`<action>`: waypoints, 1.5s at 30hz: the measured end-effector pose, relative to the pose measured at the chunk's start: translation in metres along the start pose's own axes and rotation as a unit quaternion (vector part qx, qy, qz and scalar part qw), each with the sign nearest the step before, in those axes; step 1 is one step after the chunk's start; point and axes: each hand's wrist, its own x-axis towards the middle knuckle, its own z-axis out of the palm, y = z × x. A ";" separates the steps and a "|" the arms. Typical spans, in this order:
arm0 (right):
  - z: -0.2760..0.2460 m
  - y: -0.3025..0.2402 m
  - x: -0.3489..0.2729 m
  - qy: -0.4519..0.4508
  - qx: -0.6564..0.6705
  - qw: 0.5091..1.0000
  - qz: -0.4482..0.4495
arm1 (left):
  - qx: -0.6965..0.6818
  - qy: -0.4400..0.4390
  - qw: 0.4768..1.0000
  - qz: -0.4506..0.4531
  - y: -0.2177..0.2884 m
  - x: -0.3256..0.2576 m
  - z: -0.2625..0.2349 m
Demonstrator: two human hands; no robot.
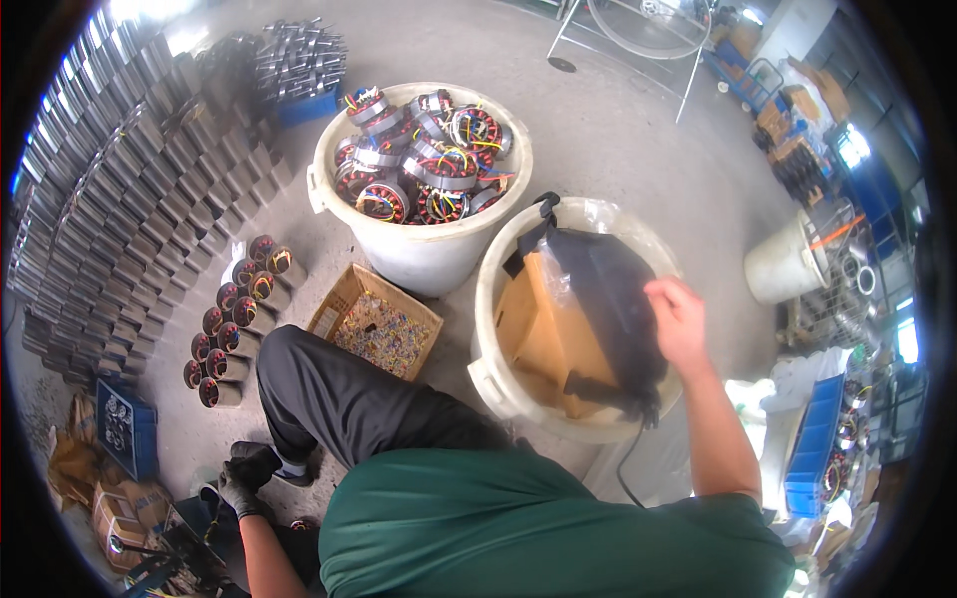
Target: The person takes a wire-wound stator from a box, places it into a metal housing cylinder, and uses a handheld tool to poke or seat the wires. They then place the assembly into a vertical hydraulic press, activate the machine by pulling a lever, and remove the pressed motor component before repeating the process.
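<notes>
My right hand [679, 317], bare, is over the right side of a white tub [488, 384], its fingers curled together beside a black plastic sheet [613, 299]. Whether they pinch the sheet is hidden. Under the sheet, brown cardboard [538, 334] and clear plastic fill the tub. Low at the left, my gloved left hand [239, 490] is closed next to a dark object [254, 462] by my shoe; what it grips I cannot make out. Another white tub [419, 239] in front of me is heaped with motor stators [439, 164] with red windings and coloured wires.
A cardboard box [424, 354] of tiny coloured bits sits by my knee. Metal cylinders with wound cores [239, 314] stand left of it, before tall stacks of metal rings [130, 169]. Blue crates [128, 429] [812, 448] are at both sides. A wheeled metal frame [638, 40] stands far off.
</notes>
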 end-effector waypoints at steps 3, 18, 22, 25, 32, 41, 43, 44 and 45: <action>0.001 -0.013 -0.002 -0.014 -0.055 0.996 -0.070 | 0.011 -0.003 1.000 0.008 -0.006 0.006 -0.001; 0.011 -0.067 -0.016 -0.134 -0.245 0.954 -0.110 | 0.072 0.018 0.997 -0.010 0.006 -0.009 0.013; -0.001 -0.045 0.020 -0.183 -0.180 0.948 -0.187 | -0.004 -0.077 0.988 0.133 -0.038 0.039 -0.063; -0.025 -0.042 0.028 -0.276 -0.151 0.924 -0.218 | -0.010 -0.026 0.999 -0.041 -0.025 0.030 -0.013; -0.027 -0.038 0.057 -0.355 -0.102 0.898 -0.238 | 0.038 -0.001 0.999 -0.006 0.001 0.006 -0.012; -0.032 -0.022 0.073 -0.399 -0.089 0.886 -0.220 | 0.045 -0.131 0.989 -0.060 -0.002 0.042 -0.048; -0.032 -0.014 0.075 -0.399 -0.084 0.885 -0.222 | 0.069 -0.215 0.973 0.036 0.007 0.038 -0.051; -0.031 -0.011 0.076 -0.397 -0.077 0.887 -0.222 | 0.084 -0.182 0.979 0.042 0.012 0.036 -0.054; -0.030 -0.009 0.076 -0.394 -0.074 0.889 -0.221 | 0.082 -0.129 0.988 0.020 0.018 0.028 -0.050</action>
